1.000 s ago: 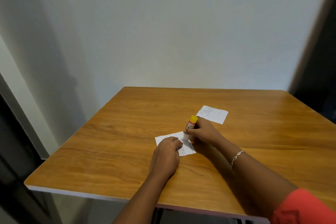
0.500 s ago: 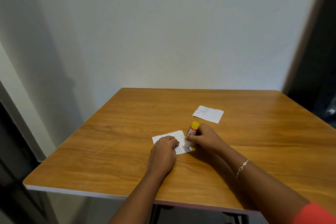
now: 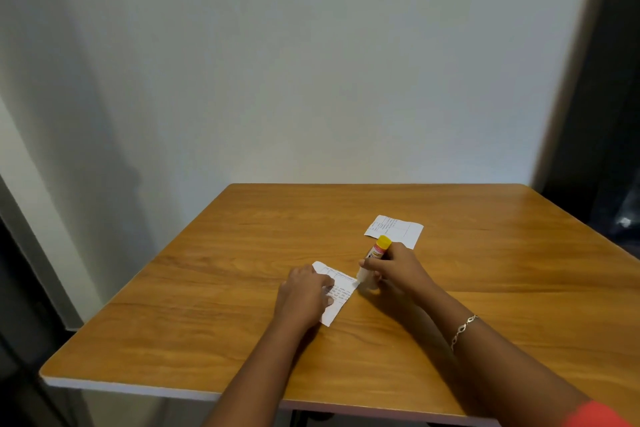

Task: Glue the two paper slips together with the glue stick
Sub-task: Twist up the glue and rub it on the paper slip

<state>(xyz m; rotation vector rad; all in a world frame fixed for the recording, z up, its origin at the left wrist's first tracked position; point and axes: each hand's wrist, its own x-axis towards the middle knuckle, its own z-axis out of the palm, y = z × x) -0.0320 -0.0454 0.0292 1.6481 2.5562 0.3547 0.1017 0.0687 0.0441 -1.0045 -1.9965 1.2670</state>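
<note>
A white paper slip [image 3: 341,291] with printed text lies near the middle of the wooden table [image 3: 214,333]. My left hand [image 3: 304,295] presses flat on its left part and covers it. My right hand [image 3: 394,270] grips a glue stick [image 3: 375,256] with a yellow end, tilted, its lower tip touching the slip's right edge. A second white paper slip [image 3: 394,230] lies farther back, just behind my right hand, untouched.
The table's near edge [image 3: 138,388] runs across the bottom, and its left edge drops off toward a dark gap. A plain wall [image 3: 311,80] stands right behind the table. A bracelet [image 3: 462,329] sits on my right wrist.
The glue stick tip has slid from over the slip's middle to its right edge. My left hand stays pressed on the slip. The camera has shifted a little.
</note>
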